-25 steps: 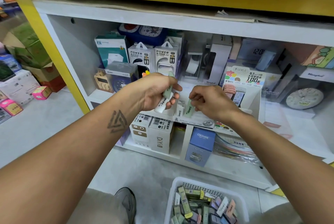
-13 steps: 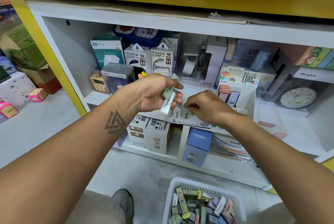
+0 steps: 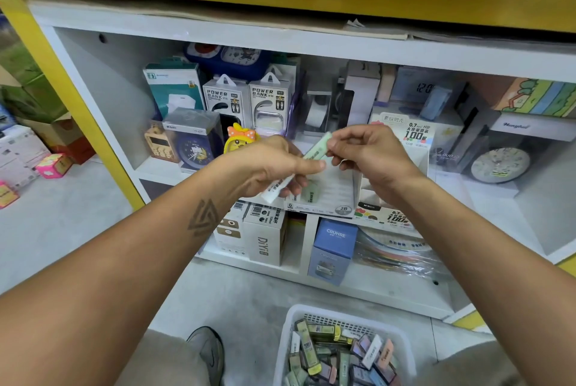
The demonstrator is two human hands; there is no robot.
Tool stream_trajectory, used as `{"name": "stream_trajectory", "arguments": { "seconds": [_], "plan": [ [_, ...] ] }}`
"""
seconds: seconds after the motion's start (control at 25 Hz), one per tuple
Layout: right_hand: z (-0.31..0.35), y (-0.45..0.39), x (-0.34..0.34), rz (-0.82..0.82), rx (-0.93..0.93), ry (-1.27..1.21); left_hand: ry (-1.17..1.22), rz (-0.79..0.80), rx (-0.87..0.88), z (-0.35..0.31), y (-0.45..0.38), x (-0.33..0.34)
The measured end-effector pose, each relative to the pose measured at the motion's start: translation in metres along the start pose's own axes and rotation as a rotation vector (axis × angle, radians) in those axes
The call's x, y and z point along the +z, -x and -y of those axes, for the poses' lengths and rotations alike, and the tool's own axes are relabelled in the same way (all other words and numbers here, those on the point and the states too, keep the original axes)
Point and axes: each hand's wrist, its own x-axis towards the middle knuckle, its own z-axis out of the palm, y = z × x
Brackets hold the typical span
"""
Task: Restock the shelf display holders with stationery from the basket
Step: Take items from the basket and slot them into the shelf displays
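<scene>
My left hand (image 3: 274, 167) grips slim lead cases: a pale green case (image 3: 318, 148) sticking up and a white case (image 3: 276, 190) pointing down. The fingertips of my right hand (image 3: 371, 158) pinch the upper end of the green case. Just below both hands stands the white display holder (image 3: 336, 195) marked 2B on the shelf edge, with one green case in its left slot. A white basket (image 3: 290, 329) on the floor at the bottom holds several coloured cases (image 3: 339, 354).
A second lead display box (image 3: 414, 136) marked 100 stands behind the right hand. Power bank boxes (image 3: 249, 98), clocks and a tape dispenser fill the shelf behind. DIY boxes (image 3: 265, 239) and a blue box (image 3: 333, 248) sit on the lower shelf. My shoe (image 3: 207, 351) rests by the basket.
My right hand rose from the display holder, where it left a green case, and now pinches the green case held in my left hand. The left hand stayed roughly in place.
</scene>
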Motion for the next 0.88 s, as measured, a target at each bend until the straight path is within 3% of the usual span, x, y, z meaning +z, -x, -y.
{"name": "stream_trajectory", "arguments": {
  "seconds": [0.12, 0.2, 0.4, 0.64, 0.88],
  "plan": [
    [-0.009, -0.008, -0.013, -0.148, -0.152, 0.423, -0.285, -0.184, -0.002, 0.012, -0.007, -0.004],
    [-0.018, -0.005, -0.010, -0.084, -0.238, 0.679, -0.334, -0.233, -0.025, 0.018, -0.010, -0.006],
    [-0.031, -0.003, 0.004, 0.076, -0.266, 0.795, -0.306, -0.311, -0.027, 0.015, -0.012, -0.002],
    [-0.034, -0.003, 0.004, 0.124, -0.292, 0.859, 0.179, -0.229, 0.008, -0.002, -0.002, -0.003],
    [-0.032, -0.001, 0.001, 0.150, -0.243, 0.810, 0.318, -0.239, 0.035, -0.002, 0.004, -0.007]
  ]
}}
